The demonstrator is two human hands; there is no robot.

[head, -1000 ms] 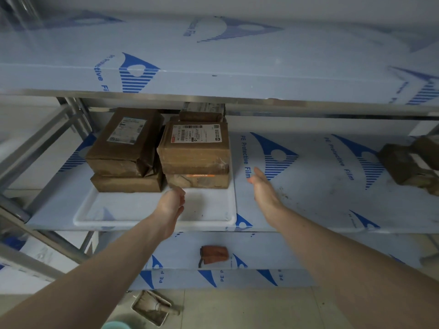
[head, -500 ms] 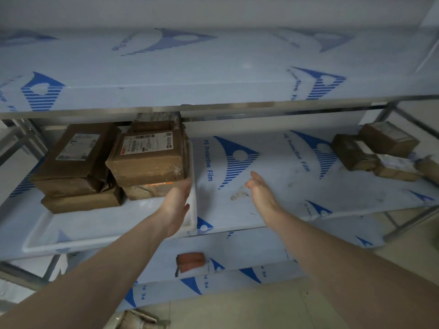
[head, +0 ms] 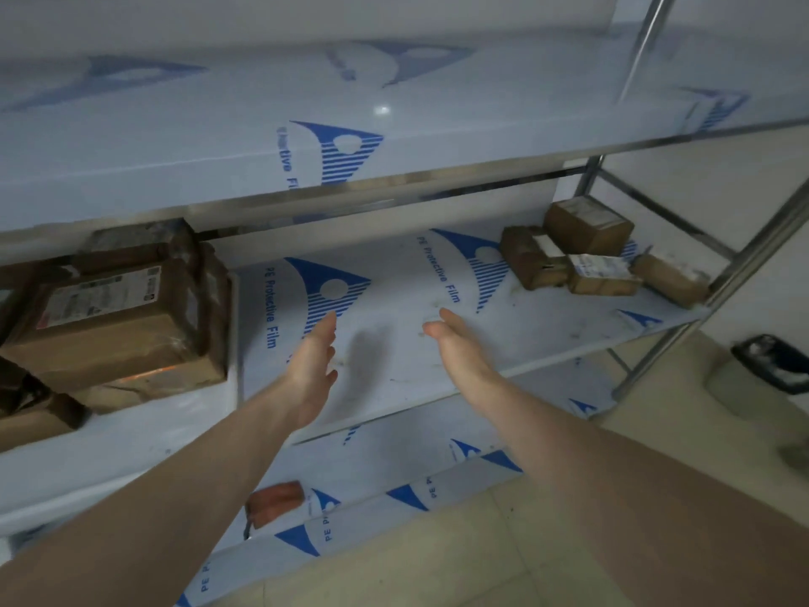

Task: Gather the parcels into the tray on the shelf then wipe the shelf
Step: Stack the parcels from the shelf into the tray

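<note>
Swung right from the tray (head: 234, 343), left hand (head: 313, 365) off its edge. Both hands, right hand (head: 459, 343) too, bare over the middle shelf (head: 394, 343), each grip wide, empty. Perhaps four loose parcels (head: 586, 256) waiting far right; wiping not begun.

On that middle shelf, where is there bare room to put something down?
The wide middle stretch of the shelf is bare, bordered by the white tray on the left and the loose parcels at the far right. Both open hands, left hand and right hand, hover there. The tray's back is crowded with stacked parcels.
</note>
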